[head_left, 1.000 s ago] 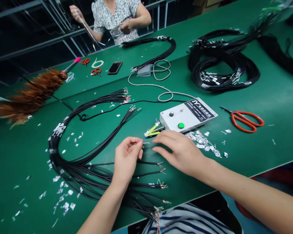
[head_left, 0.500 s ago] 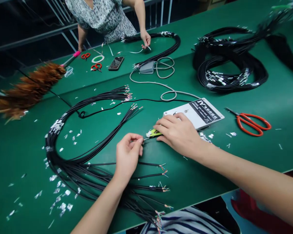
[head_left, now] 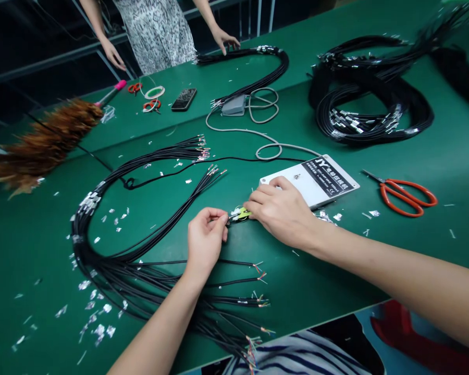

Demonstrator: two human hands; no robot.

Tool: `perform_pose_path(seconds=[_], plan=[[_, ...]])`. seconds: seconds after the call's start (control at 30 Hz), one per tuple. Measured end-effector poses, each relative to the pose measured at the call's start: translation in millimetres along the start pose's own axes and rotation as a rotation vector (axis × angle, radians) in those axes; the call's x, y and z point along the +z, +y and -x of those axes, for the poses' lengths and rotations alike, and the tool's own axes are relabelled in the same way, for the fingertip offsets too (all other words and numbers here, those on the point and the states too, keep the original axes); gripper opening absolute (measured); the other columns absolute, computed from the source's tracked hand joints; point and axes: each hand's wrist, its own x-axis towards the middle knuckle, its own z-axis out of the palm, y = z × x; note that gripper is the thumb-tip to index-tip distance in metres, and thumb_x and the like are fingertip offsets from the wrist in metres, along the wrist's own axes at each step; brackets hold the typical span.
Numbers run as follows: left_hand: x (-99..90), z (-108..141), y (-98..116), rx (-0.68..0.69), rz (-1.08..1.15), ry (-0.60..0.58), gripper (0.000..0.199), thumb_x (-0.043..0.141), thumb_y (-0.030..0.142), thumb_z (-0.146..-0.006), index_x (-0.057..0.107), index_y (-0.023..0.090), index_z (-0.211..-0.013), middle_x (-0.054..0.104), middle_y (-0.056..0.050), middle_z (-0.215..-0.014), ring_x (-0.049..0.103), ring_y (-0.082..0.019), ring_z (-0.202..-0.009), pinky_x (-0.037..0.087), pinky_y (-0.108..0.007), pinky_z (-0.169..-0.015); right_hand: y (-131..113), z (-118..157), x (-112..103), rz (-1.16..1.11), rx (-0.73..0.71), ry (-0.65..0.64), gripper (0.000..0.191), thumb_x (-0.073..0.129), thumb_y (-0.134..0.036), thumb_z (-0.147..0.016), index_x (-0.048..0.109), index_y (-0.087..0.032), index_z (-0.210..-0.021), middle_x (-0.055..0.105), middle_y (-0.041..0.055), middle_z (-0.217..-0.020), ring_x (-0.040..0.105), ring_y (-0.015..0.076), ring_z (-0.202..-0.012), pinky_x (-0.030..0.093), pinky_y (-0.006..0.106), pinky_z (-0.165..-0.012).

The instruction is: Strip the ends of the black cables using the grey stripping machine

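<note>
My left hand is closed in a pinch on the end of a thin black cable, mostly hidden by the fingers. Just right of those fingertips, the wire end meets a yellow-green clip at the front of a white box-shaped machine with a black label. Fingers of my right hand close round the clip and cover its rear part. Below my left hand, loose black cables fan out with bared coloured wires at their ends. They belong to a curved bundle on the green table.
Red-handled scissors lie right of the machine. Coiled black cables sit at the back right. A grey cord runs behind the machine. A feather duster lies left; a co-worker's hand touches a far cable bundle.
My left hand stays close to the clip, and the wire gap between them looks shorter. Across the table, the co-worker has let go of a white strip and moved a hand to the far bundle.
</note>
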Motion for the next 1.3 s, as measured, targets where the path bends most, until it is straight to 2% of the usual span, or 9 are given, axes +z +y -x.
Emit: perform_pose_path(seconds=[0.27,0.57,0.63,0.73,0.83,1.0,1.13,1.3], plan=[[4.1,-3.7,-3.5,-0.005,-0.030,-0.008,0.013,0.065,0.024,-0.069,0.058,0.013,-0.071,0.051,0.006,-0.046,0.045,-0.005,-0.037,0.034,-0.015,-0.039,-0.7,-3.7,-3.5,0.024,0.015,-0.033,0.011,0.070,-0.016,-0.087,0.068,-0.018,-0.077,0.066,0.0017,-0.075,0.055,0.0215,-0.079,0.023,0.037,-0.076],[4.0,-5.0,-4.7,0.002,-0.059,-0.003,0.017,0.065,0.028,-0.068,0.058,0.013,-0.072,0.051,0.007,-0.046,0.045,-0.005,-0.037,0.034,-0.015,-0.039,-2.4,-4.0,-9.1,-0.011,0.017,-0.025,0.004,0.070,-0.015,-0.085,0.068,-0.016,-0.082,0.070,0.0051,-0.084,0.059,0.0239,-0.085,0.026,0.039,-0.079],[3.7,-4.6,-5.0,0.006,-0.061,-0.003,0.018,0.065,0.029,-0.067,0.058,0.013,-0.072,0.051,0.007,-0.046,0.045,-0.005,-0.037,0.034,-0.015,-0.039,2.1,2.8,-14.2,-0.061,0.027,0.047,0.004,0.068,-0.018,-0.087,0.068,-0.016,-0.090,0.072,0.0066,-0.094,0.061,0.0248,-0.091,0.029,0.040,-0.080],[2.9,-4.5,-4.8,0.011,-0.054,-0.003,0.019,0.066,0.030,-0.066,0.059,0.013,-0.071,0.051,0.006,-0.046,0.045,-0.005,-0.037,0.034,-0.015,-0.038,11.1,26.5,-22.8,-0.164,0.122,0.270,0.012,0.058,-0.015,-0.094,0.064,-0.016,-0.104,0.072,0.0067,-0.108,0.063,0.0236,-0.099,0.034,0.039,-0.082],[2.2,-5.4,-4.0,0.015,-0.038,-0.002,0.021,0.067,0.031,-0.064,0.059,0.013,-0.070,0.051,0.006,-0.046,0.044,-0.005,-0.036,0.033,-0.015,-0.038,14.0,58.3,-25.5,-0.250,0.235,0.465,0.015,0.051,-0.006,-0.094,0.060,-0.017,-0.097,0.074,0.0067,-0.107,0.065,0.0227,-0.100,0.039,0.036,-0.081],[2.3,-6.3,-3.4,0.022,-0.037,0.001,0.020,0.067,0.031,-0.063,0.060,0.013,-0.069,0.051,0.006,-0.045,0.044,-0.005,-0.036,0.032,-0.016,-0.037,4.1,87.3,-12.7,-0.222,0.195,0.469,0.021,0.050,0.001,-0.090,0.055,-0.019,-0.091,0.073,0.0039,-0.113,0.065,0.0246,-0.106,0.039,0.038,-0.083],[0.0,-4.8,-5.4,0.021,-0.065,0.014,0.020,0.067,0.032,-0.063,0.059,0.014,-0.067,0.050,0.006,-0.045,0.044,-0.006,-0.036,0.033,-0.016,-0.038,1.3,87.6,-3.8,-0.178,0.228,0.510,0.021,0.053,0.001,-0.089,0.054,-0.020,-0.090,0.074,0.0004,-0.110,0.067,0.0251,-0.104,0.037,0.039,-0.083],[-12.6,-5.3,-9.4,0.028,-0.095,0.034,0.021,0.066,0.033,-0.064,0.059,0.014,-0.069,0.052,0.005,-0.051,0.044,-0.005,-0.037,0.034,-0.017,-0.039,3.1,86.3,-1.8,-0.173,0.239,0.539,0.020,0.055,-0.001,-0.090,0.055,-0.021,-0.089,0.076,-0.0005,-0.106,0.068,0.0246,-0.100,0.036,0.039,-0.082]])
